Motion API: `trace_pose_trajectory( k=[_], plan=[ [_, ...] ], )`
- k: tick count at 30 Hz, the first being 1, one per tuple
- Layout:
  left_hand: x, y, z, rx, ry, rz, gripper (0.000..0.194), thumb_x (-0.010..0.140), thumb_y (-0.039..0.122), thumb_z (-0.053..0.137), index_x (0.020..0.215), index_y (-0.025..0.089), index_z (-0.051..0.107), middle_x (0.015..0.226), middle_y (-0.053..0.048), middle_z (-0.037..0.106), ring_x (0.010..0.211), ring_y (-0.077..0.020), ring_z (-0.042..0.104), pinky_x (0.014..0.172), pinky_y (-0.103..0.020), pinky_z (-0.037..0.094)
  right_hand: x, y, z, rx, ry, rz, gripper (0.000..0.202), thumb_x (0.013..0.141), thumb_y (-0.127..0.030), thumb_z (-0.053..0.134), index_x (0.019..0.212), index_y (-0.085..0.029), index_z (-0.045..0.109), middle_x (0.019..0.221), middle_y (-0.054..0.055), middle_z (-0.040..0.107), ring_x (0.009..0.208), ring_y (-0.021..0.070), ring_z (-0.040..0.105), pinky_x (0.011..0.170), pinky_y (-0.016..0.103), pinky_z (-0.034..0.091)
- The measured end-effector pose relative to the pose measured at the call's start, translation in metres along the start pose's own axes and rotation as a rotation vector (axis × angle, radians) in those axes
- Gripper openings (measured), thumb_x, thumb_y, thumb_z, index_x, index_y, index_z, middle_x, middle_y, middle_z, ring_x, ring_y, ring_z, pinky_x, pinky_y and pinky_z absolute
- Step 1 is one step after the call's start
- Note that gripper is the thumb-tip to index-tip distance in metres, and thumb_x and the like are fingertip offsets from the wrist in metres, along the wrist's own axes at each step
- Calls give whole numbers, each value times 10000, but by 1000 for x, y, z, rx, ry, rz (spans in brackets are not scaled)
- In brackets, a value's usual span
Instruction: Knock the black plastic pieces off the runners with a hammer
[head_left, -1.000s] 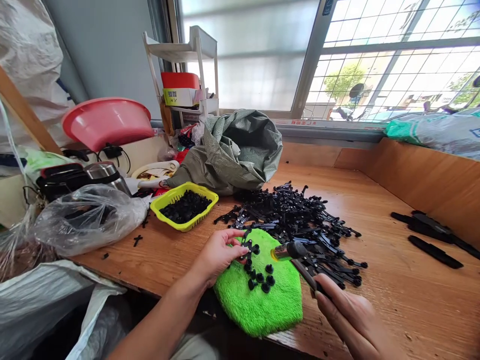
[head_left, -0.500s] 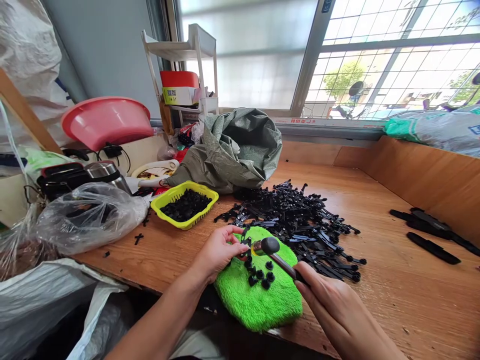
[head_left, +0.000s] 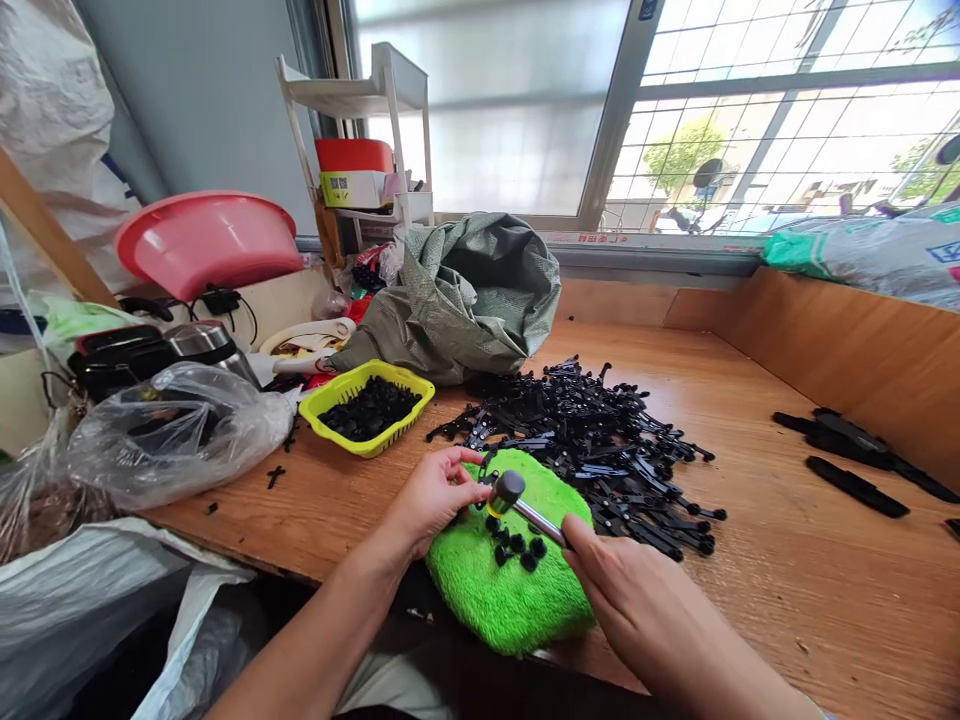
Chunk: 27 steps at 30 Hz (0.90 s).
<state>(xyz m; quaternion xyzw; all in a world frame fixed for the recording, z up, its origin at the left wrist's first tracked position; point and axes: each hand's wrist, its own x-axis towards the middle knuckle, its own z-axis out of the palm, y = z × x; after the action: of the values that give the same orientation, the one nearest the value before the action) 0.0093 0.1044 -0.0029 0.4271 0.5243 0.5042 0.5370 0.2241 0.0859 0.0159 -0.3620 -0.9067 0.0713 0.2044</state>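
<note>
A fuzzy green pad [head_left: 510, 600] lies at the table's front edge. My left hand [head_left: 439, 492] pinches a black plastic part [head_left: 485, 468] at the pad's upper left. My right hand [head_left: 622, 570] is closed round the handle of a small hammer [head_left: 540, 522]. The hammer's dark head is at my left fingertips and hides part of the black piece, so contact is unclear. Several small black round pieces [head_left: 529, 560] sit on the pad just below the hammer head. Behind the pad spreads a large pile of black plastic parts [head_left: 592, 430].
A yellow basket [head_left: 367, 448] of small black pieces stands left of the pile. Behind it slumps a grey-green sack [head_left: 450, 320]. Clear plastic bag [head_left: 180, 440] and pink basin [head_left: 214, 240] are at left. Long black pieces [head_left: 855, 486] lie at right.
The hammer and my right hand have moved left and slightly down, bringing the head closer over my left fingertips. My left hand keeps its pinch. The whole view has shifted slightly.
</note>
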Motion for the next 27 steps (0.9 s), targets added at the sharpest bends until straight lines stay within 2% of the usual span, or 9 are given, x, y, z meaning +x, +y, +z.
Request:
trace_pose_trajectory(
  k=[4,9,12,16,19,22,25,27],
  plan=[
    [0,-2,-2,25,12,25,485,510,232,705,939,74,544,517,62,479,448,-58,397,444,-167,293,-2,0,4,19,-3,14,211,958,-266,193,832,-228,358,609,-19,504,494,175,510,470,267,297],
    [1,-2,-2,47,-3,11,491,508,249,700,941,76,546,521,62,471,451,-65,401,452,-178,302,-4,0,4,5,-37,16,212,943,-261,222,794,-231,369,559,-19,483,458,188,486,448,285,249],
    [0,-1,0,58,5,19,483,510,252,706,934,83,548,522,63,464,460,-63,393,461,-176,294,-3,-1,5,15,-21,43,221,949,-256,201,830,-220,383,602,-5,504,505,184,509,472,276,276],
    [-1,-1,1,75,-2,19,483,505,256,703,924,71,552,513,60,463,456,-64,389,462,-179,277,-2,-2,10,3,-29,63,206,923,-242,277,778,-219,422,548,-7,497,459,197,491,446,285,254],
    [-3,4,0,44,10,28,523,515,285,721,965,75,557,528,55,471,482,-66,399,485,-174,283,-10,5,5,50,49,108,280,955,-291,224,833,-213,464,614,8,553,539,186,538,484,253,355],
    [-9,14,-9,2,29,55,543,544,312,722,1019,108,557,629,25,534,597,-95,478,576,-183,360,-32,19,-4,79,170,196,388,964,-392,179,955,-195,512,731,56,617,638,190,582,531,238,436],
    [-18,25,-22,7,27,90,495,598,337,700,1035,149,564,825,-18,602,783,-130,533,709,-201,404,-62,35,-9,98,309,306,429,917,-514,294,1044,-207,564,906,90,645,782,233,604,626,272,493],
    [-27,26,-28,38,14,84,465,634,362,683,1041,167,570,901,-30,612,846,-141,531,748,-206,403,-82,44,-6,126,375,363,431,893,-536,344,1062,-226,590,990,80,638,856,254,597,691,293,504]
  ],
)
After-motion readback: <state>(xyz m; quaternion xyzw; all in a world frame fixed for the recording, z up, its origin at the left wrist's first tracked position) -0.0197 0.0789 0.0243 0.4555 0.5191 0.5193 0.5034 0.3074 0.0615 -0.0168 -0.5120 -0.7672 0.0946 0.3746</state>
